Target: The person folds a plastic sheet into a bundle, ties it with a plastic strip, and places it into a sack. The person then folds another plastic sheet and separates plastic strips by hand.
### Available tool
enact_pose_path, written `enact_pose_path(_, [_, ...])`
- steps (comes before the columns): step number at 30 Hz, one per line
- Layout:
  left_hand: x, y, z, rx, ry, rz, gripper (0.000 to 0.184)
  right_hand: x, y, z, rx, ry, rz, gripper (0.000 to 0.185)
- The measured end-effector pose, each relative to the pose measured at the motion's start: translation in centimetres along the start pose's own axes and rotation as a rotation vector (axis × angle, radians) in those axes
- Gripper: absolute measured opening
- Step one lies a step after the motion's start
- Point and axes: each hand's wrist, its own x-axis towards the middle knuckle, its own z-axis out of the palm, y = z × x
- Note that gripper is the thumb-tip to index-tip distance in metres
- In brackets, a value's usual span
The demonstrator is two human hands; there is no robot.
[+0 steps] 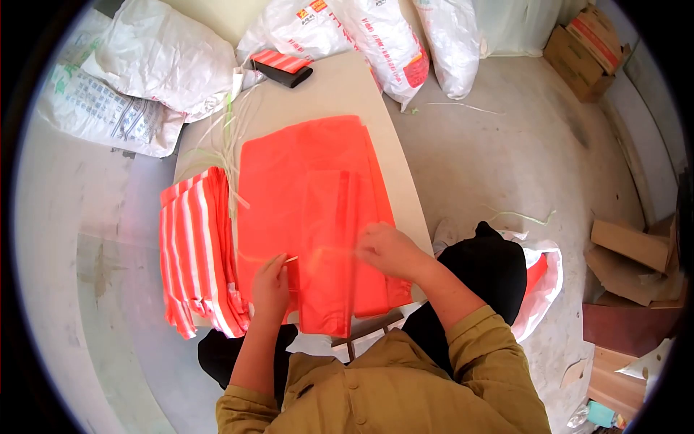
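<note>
A wide stack of flat red plastic bags (278, 163) lies on the table before me. On top of it is a narrow folded red bundle (325, 289), its near end at the table's front edge. At the bundle's left side my left hand (270, 289) pinches a thin pale strip (291, 259). My right hand (390, 249) is closed at the bundle's right side, with slight blur. A faint, smeared line of the strip crosses the bundle between both hands. Red-and-white striped bags (199, 249) lie folded in a pile to the left.
Loose pale strips (230, 145) run along the table's left side. A black item with striped cloth (285, 69) sits at the far end of the table (347, 87). White sacks (166, 58) stand behind. Cardboard boxes (629, 253) and an open white sack (542, 289) are at right.
</note>
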Motion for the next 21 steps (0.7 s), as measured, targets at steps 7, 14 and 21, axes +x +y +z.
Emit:
enact_pose_path(7, [0.6,2.7,-0.7,0.076,0.001,0.329,0.027,2.1,-0.5,3.7,0.178,0.192,-0.083,0.014])
enact_pose_path(14, [1.2,6.0,-0.2,0.175,-0.153,0.722,0.021,2.8,-1.3,5.2,-0.135,0.190,-0.128,0.020])
enact_pose_path(21, [0.7,7.1,0.2,0.097,-0.050,0.664,0.013,2.6,-1.0,7.1,-0.128,0.216,-0.298,0.032])
